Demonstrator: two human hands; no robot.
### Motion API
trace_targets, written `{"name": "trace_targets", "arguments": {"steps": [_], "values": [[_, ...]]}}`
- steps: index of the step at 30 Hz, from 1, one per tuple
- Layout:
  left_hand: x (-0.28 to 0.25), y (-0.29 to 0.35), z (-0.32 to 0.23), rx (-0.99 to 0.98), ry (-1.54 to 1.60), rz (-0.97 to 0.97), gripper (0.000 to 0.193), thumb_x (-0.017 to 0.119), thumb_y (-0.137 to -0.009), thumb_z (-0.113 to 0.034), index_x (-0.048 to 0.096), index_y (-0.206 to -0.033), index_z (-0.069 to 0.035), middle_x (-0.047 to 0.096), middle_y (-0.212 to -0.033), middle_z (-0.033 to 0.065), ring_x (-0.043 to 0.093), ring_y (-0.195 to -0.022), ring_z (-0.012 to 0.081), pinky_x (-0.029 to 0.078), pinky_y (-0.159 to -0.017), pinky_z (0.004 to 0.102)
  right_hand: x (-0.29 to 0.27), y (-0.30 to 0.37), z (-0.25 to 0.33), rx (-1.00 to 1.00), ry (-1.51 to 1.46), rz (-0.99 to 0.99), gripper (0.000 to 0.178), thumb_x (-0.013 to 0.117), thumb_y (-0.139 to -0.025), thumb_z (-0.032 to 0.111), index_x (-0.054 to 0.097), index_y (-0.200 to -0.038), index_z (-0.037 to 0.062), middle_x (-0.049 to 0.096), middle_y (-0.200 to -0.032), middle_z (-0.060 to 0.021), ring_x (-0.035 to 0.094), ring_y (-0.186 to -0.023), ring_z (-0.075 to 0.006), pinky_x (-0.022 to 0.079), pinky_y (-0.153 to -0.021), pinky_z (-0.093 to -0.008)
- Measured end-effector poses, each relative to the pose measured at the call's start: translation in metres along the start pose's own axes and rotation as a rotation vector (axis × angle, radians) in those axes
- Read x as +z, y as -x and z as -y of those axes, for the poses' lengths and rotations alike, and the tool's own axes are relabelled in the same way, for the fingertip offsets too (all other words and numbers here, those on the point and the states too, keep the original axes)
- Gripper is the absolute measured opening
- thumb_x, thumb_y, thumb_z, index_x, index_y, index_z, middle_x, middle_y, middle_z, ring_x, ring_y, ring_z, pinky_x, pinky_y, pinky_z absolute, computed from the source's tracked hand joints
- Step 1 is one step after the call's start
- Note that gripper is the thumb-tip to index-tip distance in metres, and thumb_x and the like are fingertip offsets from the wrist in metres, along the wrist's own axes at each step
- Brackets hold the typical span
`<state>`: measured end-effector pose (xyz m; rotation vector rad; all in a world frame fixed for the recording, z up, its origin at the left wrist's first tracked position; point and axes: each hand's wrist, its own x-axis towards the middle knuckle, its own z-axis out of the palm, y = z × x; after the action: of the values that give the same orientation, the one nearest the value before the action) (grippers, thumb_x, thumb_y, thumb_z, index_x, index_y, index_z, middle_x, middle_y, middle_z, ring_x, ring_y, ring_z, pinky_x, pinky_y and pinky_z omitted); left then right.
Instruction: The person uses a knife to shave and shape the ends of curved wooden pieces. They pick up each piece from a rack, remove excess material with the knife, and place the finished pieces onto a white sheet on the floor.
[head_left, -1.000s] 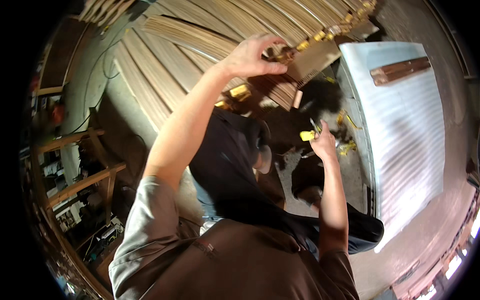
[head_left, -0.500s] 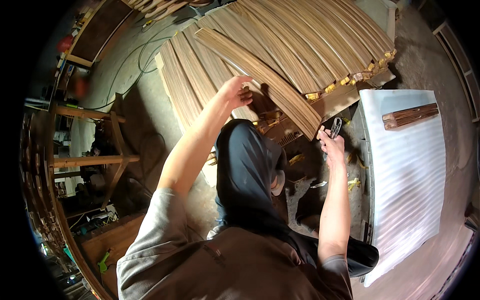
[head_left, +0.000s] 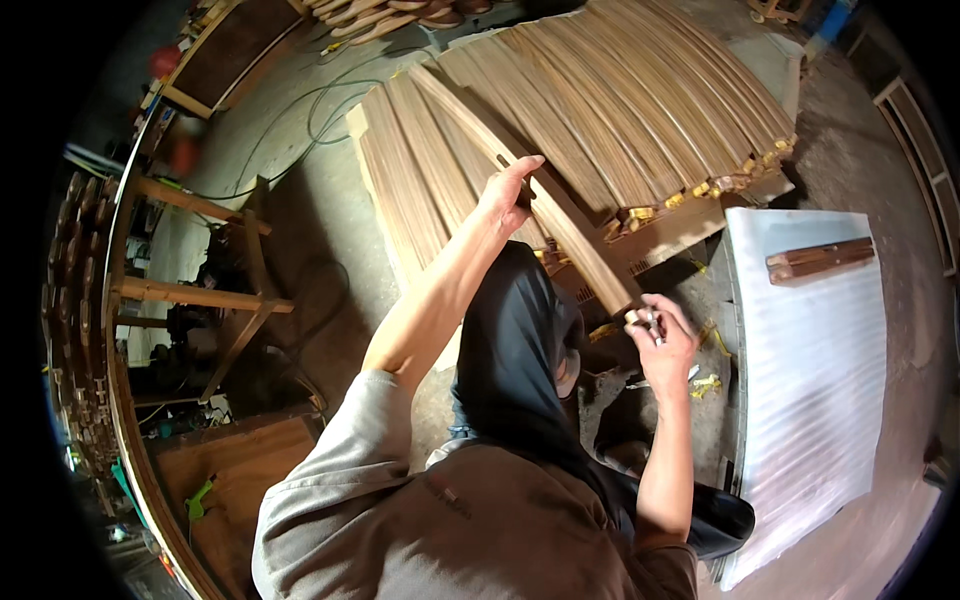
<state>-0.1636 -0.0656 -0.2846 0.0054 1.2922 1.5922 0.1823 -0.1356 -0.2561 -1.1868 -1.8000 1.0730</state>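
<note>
A long brown wooden slat (head_left: 583,250) slants across the row of similar slats, its near end toward my right hand. My left hand (head_left: 508,195) is closed around the slat near its middle, thumb stretched along the top. At the near end, my right hand (head_left: 667,350) is closed on a small metal tool (head_left: 654,326), mostly hidden by the fingers. Its fingertips are at the slat's end; whether they touch the wood I cannot tell. A dark slot shows in the slat just beyond my left hand.
Many slats (head_left: 610,110) lie side by side ahead, with yellow scraps at their near ends. At right, a panel covered in white sheeting (head_left: 800,400) carries a short dark wood piece (head_left: 820,260). A wooden frame (head_left: 200,291) stands left, near a cable (head_left: 310,120) on the floor.
My left hand has closed around the slat, which has rolled to show a slotted face. The slat's near end has come closer, and the tool in my right hand has turned.
</note>
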Motion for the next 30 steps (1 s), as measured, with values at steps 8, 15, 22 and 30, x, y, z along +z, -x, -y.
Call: {"name": "trace_targets", "arguments": {"steps": [8,15,22,30], "values": [[0.114,0.104,0.015,0.290,-0.374,0.288,0.028,0.077,-0.084,-0.013,0.064,-0.105,0.001,0.068,-0.093,0.0103,0.066,-0.083,0.0192,0.054,-0.070,0.0337,-0.038,-0.008,0.010,0.105,-0.007,0.024,0.039,0.068,-0.095,0.035,0.066,-0.117,0.0025,0.074,-0.102,-0.0107,0.069,-0.086,-0.0168,0.055,-0.081,-0.0306],[0.211,0.158,0.088,0.413,-0.349,0.609,0.052,0.084,-0.078,-0.005,0.052,-0.118,0.001,0.064,-0.100,0.0081,0.063,-0.087,0.0173,0.052,-0.079,0.0298,-0.059,-0.008,0.025,0.029,0.409,-0.280,0.086,0.089,-0.059,0.044,0.058,-0.132,0.0105,0.067,-0.118,-0.0162,0.068,-0.098,-0.0371,0.057,-0.083,-0.0430],[0.266,0.163,0.125,0.252,-0.487,0.903,0.090,0.082,-0.085,-0.025,0.029,-0.151,0.003,0.057,-0.128,0.0166,0.058,-0.117,0.0248,0.045,-0.104,0.0372,-0.097,-0.001,-0.020,-0.063,0.509,-0.714,0.049,0.083,-0.061,0.025,0.068,-0.099,-0.0009,0.068,-0.085,-0.0142,0.067,-0.074,-0.0292,0.056,-0.068,-0.0384],[0.259,0.113,0.162,0.535,-1.165,1.091,0.051,0.080,-0.083,-0.017,0.060,-0.127,0.001,0.067,-0.120,0.0125,0.066,-0.107,0.0221,0.052,-0.098,0.0352,-0.188,-0.035,-0.124,0.392,-0.160,-0.810,0.035,0.078,-0.075,0.011,0.070,-0.105,-0.0050,0.072,-0.087,-0.0089,0.066,-0.076,-0.0147,0.055,-0.072,-0.0314]]}}
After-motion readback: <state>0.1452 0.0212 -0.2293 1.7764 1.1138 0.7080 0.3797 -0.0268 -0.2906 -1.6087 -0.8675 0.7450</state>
